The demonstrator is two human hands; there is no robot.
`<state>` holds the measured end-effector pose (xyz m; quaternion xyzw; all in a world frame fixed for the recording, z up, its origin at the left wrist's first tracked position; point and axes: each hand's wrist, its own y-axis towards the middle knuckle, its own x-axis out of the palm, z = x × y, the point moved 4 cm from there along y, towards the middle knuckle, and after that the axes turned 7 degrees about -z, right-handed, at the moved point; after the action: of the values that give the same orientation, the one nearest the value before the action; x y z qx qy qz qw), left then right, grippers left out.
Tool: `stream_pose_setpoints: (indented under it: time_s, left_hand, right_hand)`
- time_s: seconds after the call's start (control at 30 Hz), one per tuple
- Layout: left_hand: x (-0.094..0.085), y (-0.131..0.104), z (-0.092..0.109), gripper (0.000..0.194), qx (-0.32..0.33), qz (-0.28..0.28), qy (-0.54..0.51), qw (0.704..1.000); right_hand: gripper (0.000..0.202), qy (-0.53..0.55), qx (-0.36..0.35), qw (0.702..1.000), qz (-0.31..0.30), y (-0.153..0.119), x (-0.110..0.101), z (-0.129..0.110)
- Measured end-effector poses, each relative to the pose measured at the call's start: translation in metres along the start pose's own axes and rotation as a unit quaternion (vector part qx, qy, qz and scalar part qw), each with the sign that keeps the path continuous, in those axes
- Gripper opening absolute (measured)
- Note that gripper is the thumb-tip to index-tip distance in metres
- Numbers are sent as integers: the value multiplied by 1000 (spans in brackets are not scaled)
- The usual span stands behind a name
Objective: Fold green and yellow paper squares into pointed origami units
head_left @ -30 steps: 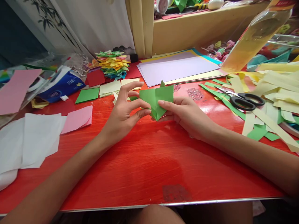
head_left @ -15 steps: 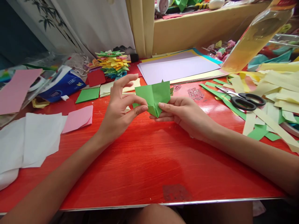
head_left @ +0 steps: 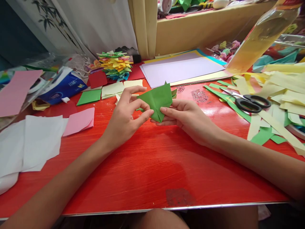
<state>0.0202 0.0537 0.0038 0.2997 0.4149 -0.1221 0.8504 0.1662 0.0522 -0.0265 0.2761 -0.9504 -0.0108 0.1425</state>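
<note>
A folded piece of green paper (head_left: 157, 98) is held up over the red table (head_left: 147, 165), creased down its middle and pointed at the bottom. My left hand (head_left: 130, 113) pinches its lower left part between thumb and index finger, the other fingers curled above. On the right side, my right hand (head_left: 182, 112) grips it with the thumb in front and the fingers behind and below. Another folded green bit sticks out behind the paper near the right fingers; whether it belongs to the same piece I cannot tell.
Black-handled scissors (head_left: 252, 103) lie among paper strips (head_left: 281, 111) at right, near a tilted-looking bottle (head_left: 262, 38). Lilac sheets (head_left: 183, 68) are at the back. Green squares (head_left: 89, 96), pink paper (head_left: 79, 121), white tissues (head_left: 43, 141) and a stack of folded strips (head_left: 115, 66) stand left.
The green paper has tilted, its left side turning downward and its front panel closing somewhat. My left hand has moved slightly right and down, its raised fingers lower.
</note>
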Motion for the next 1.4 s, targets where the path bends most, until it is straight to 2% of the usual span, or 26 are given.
stream_pose_setpoints:
  time_s: [0.33,0.7,0.77,0.9,0.97,1.07,1.17,1.4]
  left_hand:
    - [2,-2,5,7,1,-16,12,1000]
    - [5,-3,9,4,-5,-15,16,1000]
    - [7,-4,7,3,-16,-10,-7,1000]
    - [11,-3,-3,33,-72,4,-123,990]
    - [15,-2,-8,44,-111,-16,-213,971]
    - [21,-2,-11,47,-155,-57,-307,937]
    - [22,-2,-10,47,-160,-58,-337,926]
    - [23,-3,-11,50,-160,-41,-348,923]
  right_hand:
    - [15,-38,29,999,4,0,-2,3]
    - [14,-45,27,998,17,0,-2,5]
    - [15,-45,27,998,22,0,-2,5]
    - [13,-55,15,998,36,-1,-2,3]
    - [12,-62,10,997,42,-1,-3,2]
    - [15,-57,3,998,39,-1,-3,2]
    - [16,-50,1,998,32,0,-2,2]
    - [15,-41,6,999,23,1,-2,3]
